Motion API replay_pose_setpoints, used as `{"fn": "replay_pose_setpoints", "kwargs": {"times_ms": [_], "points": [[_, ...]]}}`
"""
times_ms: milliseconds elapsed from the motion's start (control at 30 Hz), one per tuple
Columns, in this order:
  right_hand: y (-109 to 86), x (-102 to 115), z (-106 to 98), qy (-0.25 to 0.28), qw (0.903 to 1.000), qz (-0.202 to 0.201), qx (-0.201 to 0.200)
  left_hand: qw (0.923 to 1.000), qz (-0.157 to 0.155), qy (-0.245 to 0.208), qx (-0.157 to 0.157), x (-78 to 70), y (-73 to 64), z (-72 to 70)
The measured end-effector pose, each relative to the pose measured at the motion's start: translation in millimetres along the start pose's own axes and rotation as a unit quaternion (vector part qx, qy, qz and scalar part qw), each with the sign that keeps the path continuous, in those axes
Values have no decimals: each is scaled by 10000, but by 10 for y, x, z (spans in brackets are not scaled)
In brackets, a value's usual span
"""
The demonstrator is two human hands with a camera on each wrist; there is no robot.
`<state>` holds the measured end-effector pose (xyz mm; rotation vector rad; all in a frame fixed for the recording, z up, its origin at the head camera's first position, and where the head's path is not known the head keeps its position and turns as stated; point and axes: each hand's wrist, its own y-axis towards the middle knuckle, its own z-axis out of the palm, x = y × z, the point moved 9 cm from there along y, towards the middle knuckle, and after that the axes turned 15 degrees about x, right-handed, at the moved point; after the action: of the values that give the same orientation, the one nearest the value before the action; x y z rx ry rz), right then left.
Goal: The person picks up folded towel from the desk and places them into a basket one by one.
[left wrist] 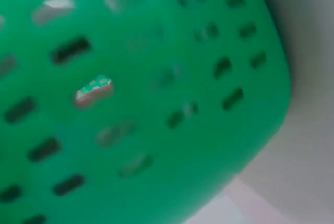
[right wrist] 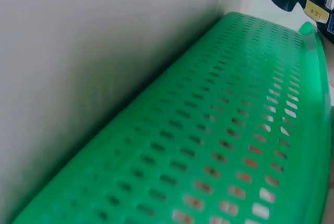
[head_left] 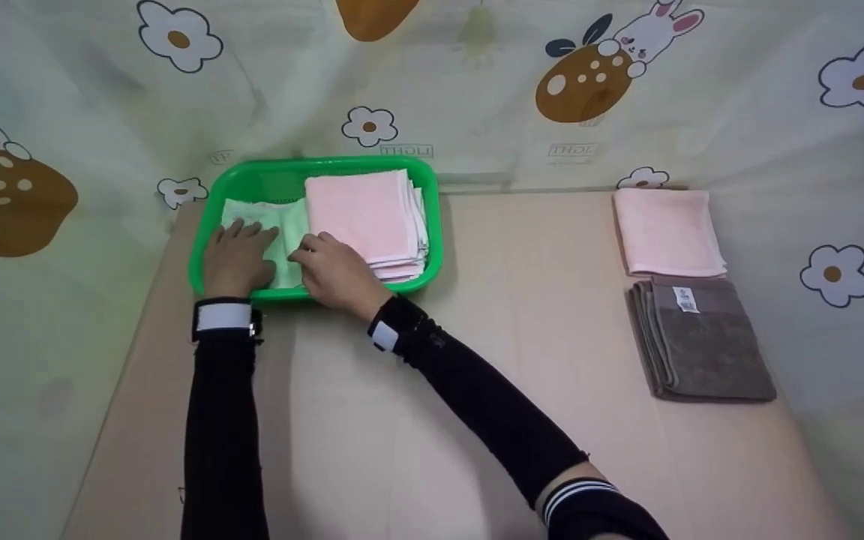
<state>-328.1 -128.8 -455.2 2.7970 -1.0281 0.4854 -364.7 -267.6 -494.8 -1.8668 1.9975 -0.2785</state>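
Observation:
A green plastic basket (head_left: 259, 178) holds a light green towel (head_left: 293, 221) on its left and a stack of folded pink towels (head_left: 361, 210) on its right. My left hand (head_left: 237, 255) lies on the green towel with its fingers spread over the cloth. With bent fingers, my right hand (head_left: 338, 274) pinches the green towel at its right side, beside the pink stack. In the left wrist view, the slotted basket wall (left wrist: 156, 119) hides the hand. The right wrist view mostly takes in the basket's outer side (right wrist: 172, 145).
A folded pink towel (head_left: 668, 232) lies at the table's back right. Just in front of it is a folded grey-brown towel stack (head_left: 709, 345) with a white label. Behind the table (head_left: 402, 420) hangs a patterned curtain (head_left: 477, 97), close to the basket's back rim.

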Motion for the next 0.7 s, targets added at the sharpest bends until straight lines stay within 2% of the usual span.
{"fn": "replay_pose_setpoints", "kwargs": {"times_ms": [67, 133, 200, 267, 367, 467, 567, 700], "points": [[-90, -63, -97, 163, 9998, -15, -98, 9977, 68, -271, -617, -30, -76, -98], [-224, -153, -220, 361, 9992, 31, -173, 9912, 121, -612, -1167, -56, -193, -167], [-399, -282, -364, 537, 9982, 131, -251, 9837, 200, -930, -1525, -94, -309, -187], [-602, -452, -500, 670, 9967, 319, -329, 9777, 342, -1178, -1702, -137, -399, -156], [-934, -750, -678, 761, 9932, 671, -565, 9737, 567, -1312, -1777, -209, -456, -94], [-1218, -1027, -758, 821, 9876, 1056, -825, 9740, 638, -1231, -1790, -232, -465, -51], [-1388, -1213, -706, 928, 9832, 1290, -893, 9762, 520, -1170, -1748, -199, -456, -22], [-1520, -1352, -605, 974, 9814, 1385, -907, 9786, 454, -1203, -1607, -173, -436, 12]]}}
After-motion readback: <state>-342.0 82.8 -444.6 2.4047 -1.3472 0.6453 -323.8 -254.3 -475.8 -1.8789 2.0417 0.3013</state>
